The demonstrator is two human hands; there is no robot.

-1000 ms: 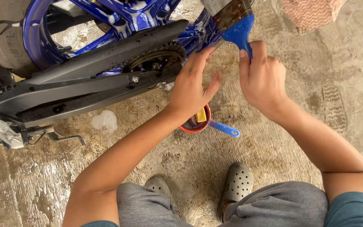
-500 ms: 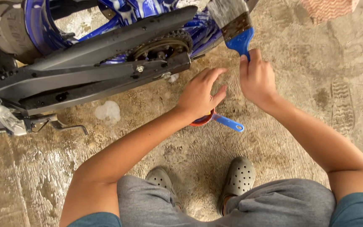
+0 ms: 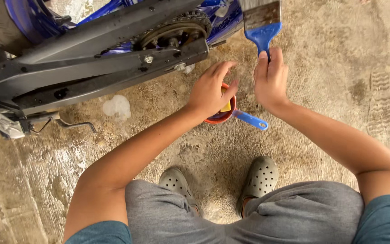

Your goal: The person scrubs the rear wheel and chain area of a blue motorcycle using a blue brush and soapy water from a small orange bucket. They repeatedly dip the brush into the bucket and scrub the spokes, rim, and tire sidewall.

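**Beside the motorcycle's rear wheel: one brush, one scoop, two hands**

Over a wet concrete floor [image 3: 330, 58], one paintbrush [image 3: 262, 25] stands upright in the right hand [image 3: 271, 79], which is closed around the lower part of its handle. Its handle is bright blue and flares into a blue shoulder under a dull metal band; the bristles above run off the top edge of the view, so their tips cannot be seen. It sits just right of the motorcycle [image 3: 91, 54], near the blue rim but apart from it.

One small orange scoop [image 3: 220, 116] with a blue handle rests on the floor between the two hands. Something yellow shows inside it. The left hand [image 3: 211, 90] hovers over the scoop with fingers loosely spread and slightly curled, covering most of the bowl; whether it touches the rim cannot be told, and it grips nothing that can be seen.

One sprocket [image 3: 172, 31] with its chain shows on the motorcycle, above one dark swingarm that carries two visible bolts. One patch of white foam [image 3: 117, 107] lies on the floor below the swingarm. Two grey perforated clogs [image 3: 260, 178] are planted on the concrete below the scoop, with grey shorts and teal sleeves framing the bottom edge. One boot print marks the floor at far right.
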